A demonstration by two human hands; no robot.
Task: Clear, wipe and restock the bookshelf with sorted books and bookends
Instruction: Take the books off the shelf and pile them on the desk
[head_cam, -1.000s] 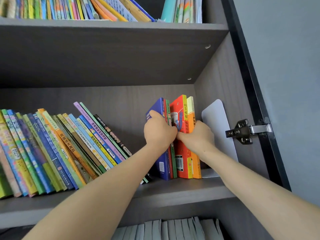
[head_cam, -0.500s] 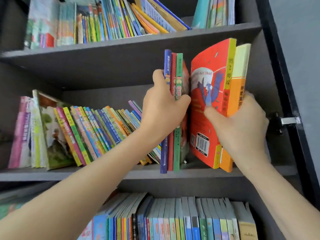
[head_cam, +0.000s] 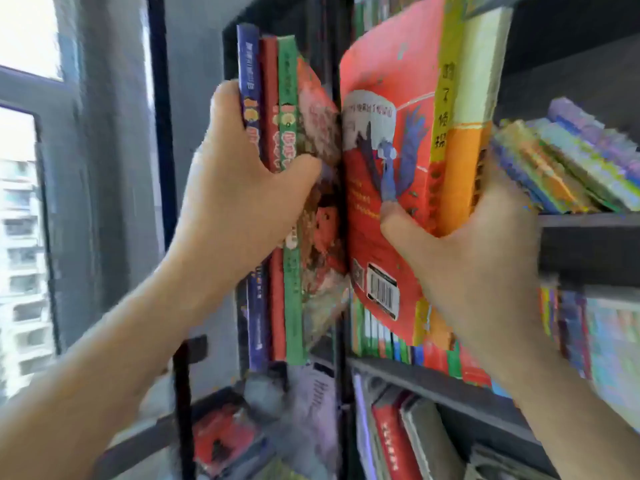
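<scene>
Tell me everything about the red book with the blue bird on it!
It is a thin red book with a soft-looking glossy cover, showing a blue bird, a white patch and a barcode low down. Its spine is yellow. It stands upright in the air, gripped by the right hand, thumb on its cover, against an orange book.

Wedge gap seen at top between left book bundle [head_cam: 273, 202] and right book bundle [head_cam: 391, 133]; closed lower down, where covers meet. Right side blocked by leaning books [head_cam: 568, 168] on shelf board [head_cam: 588, 237]. Below, lower shelf [head_cam: 433, 386] packed with upright spines [head_cam: 391, 434]. Open room seen at left, toward window [head_cam: 20, 202]; black bar [head_cam: 181, 393] stood low there.
</scene>
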